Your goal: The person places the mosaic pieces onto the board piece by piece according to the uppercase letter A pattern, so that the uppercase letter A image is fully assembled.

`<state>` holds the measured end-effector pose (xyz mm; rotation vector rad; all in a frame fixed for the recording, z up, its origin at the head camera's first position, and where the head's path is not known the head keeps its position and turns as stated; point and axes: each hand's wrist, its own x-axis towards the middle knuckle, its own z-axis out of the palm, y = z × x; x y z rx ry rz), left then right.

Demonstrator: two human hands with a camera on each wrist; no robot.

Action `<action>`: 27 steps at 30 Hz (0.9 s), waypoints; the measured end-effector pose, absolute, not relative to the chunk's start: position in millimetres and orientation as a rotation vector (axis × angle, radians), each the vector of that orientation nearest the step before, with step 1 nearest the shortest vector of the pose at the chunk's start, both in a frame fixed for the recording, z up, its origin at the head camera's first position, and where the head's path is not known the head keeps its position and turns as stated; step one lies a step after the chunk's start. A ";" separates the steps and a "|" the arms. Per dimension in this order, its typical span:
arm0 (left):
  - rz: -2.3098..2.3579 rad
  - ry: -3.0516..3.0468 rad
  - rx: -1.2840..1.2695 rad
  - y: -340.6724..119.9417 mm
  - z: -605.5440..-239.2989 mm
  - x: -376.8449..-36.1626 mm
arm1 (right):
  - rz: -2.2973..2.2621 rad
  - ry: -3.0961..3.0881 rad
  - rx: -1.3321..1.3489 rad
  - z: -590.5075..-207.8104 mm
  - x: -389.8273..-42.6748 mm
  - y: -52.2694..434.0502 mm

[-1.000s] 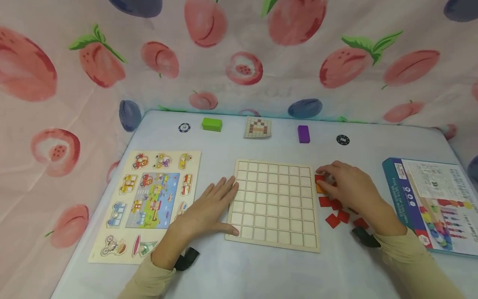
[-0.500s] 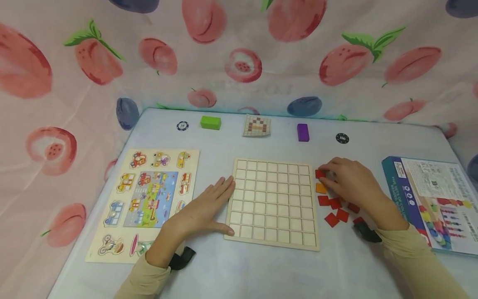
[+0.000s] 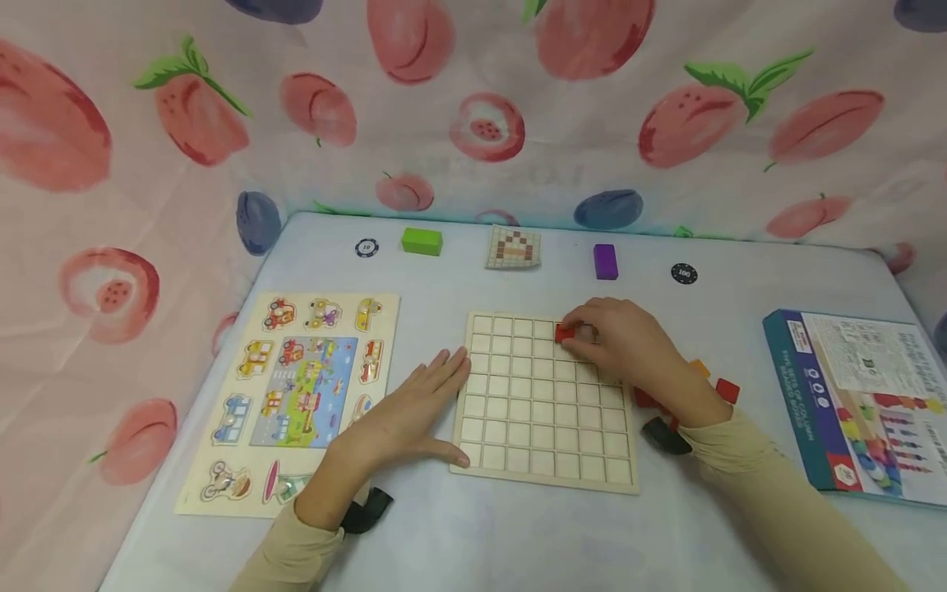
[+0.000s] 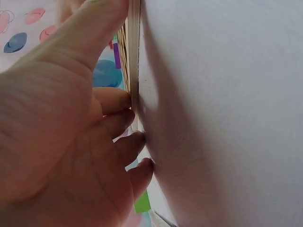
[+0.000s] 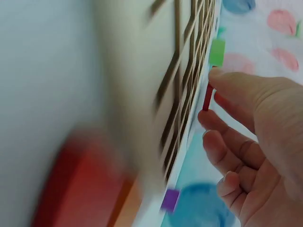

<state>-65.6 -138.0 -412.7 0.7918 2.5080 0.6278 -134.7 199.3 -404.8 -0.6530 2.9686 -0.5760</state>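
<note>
Two hands work at a wooden grid board that lies flat on the pale blue table. Right hand: reaches over the board's far rows and pinches a red square tile between thumb and forefinger. The tile sits at the top row of the grid, right of centre; in the right wrist view the same tile stands edge-on just off the board face, so whether it is seated in a cell cannot be told. Left hand: lies flat with fingers straight, gripping nothing, its fingertips touching the board's left edge and its thumb against the near left corner.

Loose tiles, red and orange, lie on the table just beside the board's right edge, partly hidden behind the right forearm.

A vehicle peg puzzle lies left of the board. Along the far edge of the table, from left to right: a poker chip, a green block, a pattern card, a purple block and a dark chip. A blue game box lies at the right, well apart from the board.
</note>
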 end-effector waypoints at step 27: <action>0.593 2.531 0.795 -137.6 -415.2 -66.8 | -0.459 2.938 -0.489 -401.2 -122.5 226.8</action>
